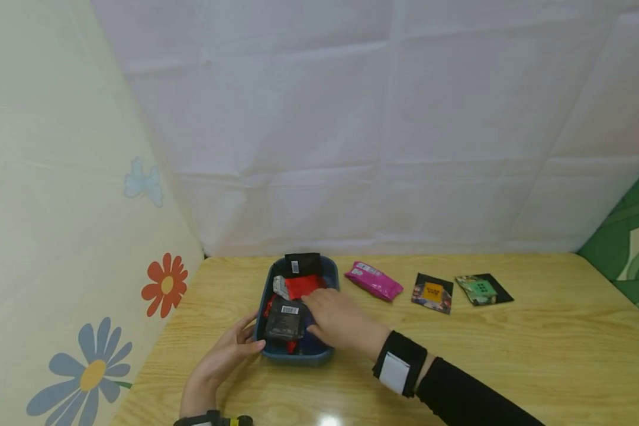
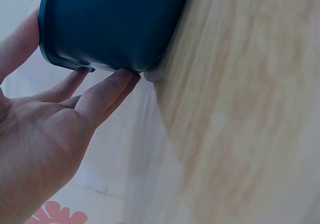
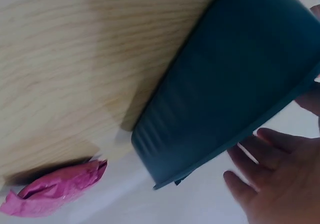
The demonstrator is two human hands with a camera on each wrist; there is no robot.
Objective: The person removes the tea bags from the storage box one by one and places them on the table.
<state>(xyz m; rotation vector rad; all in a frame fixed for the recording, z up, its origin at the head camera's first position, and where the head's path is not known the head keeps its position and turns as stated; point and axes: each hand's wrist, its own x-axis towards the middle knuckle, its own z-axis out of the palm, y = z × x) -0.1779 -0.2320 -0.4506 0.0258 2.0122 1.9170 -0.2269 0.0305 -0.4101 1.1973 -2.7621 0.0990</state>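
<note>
At the lower centre of the head view, a blue tray [image 1: 270, 285] filled with packets is seen on the wooden worktop [image 1: 511, 355]. The left hand [image 1: 229, 352] is laid against the tray's left side, fingers straight and relaxed. The right hand [image 1: 338, 319] is spread flat over the packets inside, beside a black packet [image 1: 284, 318], with nothing gripped. A pink packet [image 1: 374, 280] lies just right of the tray.
</note>
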